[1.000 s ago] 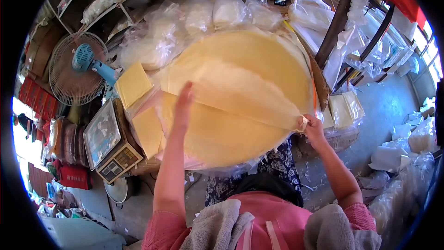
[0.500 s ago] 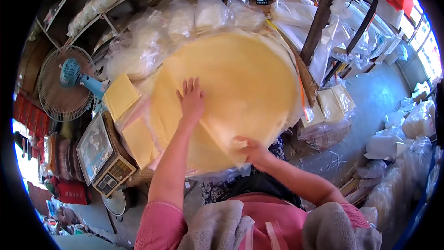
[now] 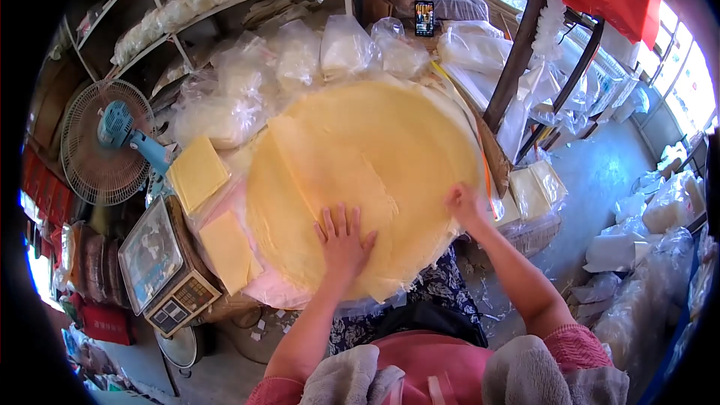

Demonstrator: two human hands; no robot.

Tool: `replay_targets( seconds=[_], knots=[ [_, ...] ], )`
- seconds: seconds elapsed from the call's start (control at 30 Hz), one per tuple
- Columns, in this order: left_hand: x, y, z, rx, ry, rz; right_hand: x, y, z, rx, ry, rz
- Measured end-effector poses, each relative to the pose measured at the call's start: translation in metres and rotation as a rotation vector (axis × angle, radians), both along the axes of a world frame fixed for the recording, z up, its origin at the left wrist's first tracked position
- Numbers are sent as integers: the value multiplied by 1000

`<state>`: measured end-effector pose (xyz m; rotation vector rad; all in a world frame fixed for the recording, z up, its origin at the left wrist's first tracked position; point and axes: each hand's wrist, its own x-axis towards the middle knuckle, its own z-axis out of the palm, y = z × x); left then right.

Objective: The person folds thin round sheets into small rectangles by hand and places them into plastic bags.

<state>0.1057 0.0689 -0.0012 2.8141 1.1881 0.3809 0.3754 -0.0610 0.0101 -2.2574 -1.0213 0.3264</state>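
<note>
A large round stack of thin yellow sheets (image 3: pixel 375 150) lies in front of me, with a folded flap across its left and middle part. My left hand (image 3: pixel 345 244) rests flat on the lower part of the sheets, fingers spread. At the right edge of the round stack is my right hand (image 3: pixel 463 202), its fingers curled together; whatever they may pinch is too small to make out. Two smaller stacks of folded yellow sheets, an upper one (image 3: pixel 198 174) and a lower one (image 3: pixel 227 251), sit left of the round stack.
A scale (image 3: pixel 176 307) and a blue fan (image 3: pixel 116 124) stand at the left. Clear plastic bags (image 3: pixel 296 52) line the back, near an upright phone (image 3: pixel 424 18). Dark posts (image 3: pixel 517 52) rise at the right, beside wrapped packs (image 3: pixel 536 187).
My left hand has moved down toward me across the sheets. My right hand went from the right edge to the lower middle, pulling a sheet over, then back to the right edge.
</note>
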Motion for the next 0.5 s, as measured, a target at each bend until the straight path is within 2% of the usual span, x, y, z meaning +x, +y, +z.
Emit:
replay_targets(
  seconds=[0.07, 0.17, 0.27, 0.37, 0.5],
  knots=[
    [1, 0, -1, 22, -9, -4, 15, 7, 19, -35, -150, -163],
    [0, 0, -1, 43, -23, -13, 26, 18, 26, -161, -39, -225],
    [0, 0, -3, 62, -37, -25, 27, 21, 23, -127, -65, -203],
    [-1, -1, -3, 70, -35, -31, 35, 26, 24, -253, 79, -98],
    [1, 0, -5, 74, -25, -41, 14, 23, 26, -114, -80, -228]
  ],
)
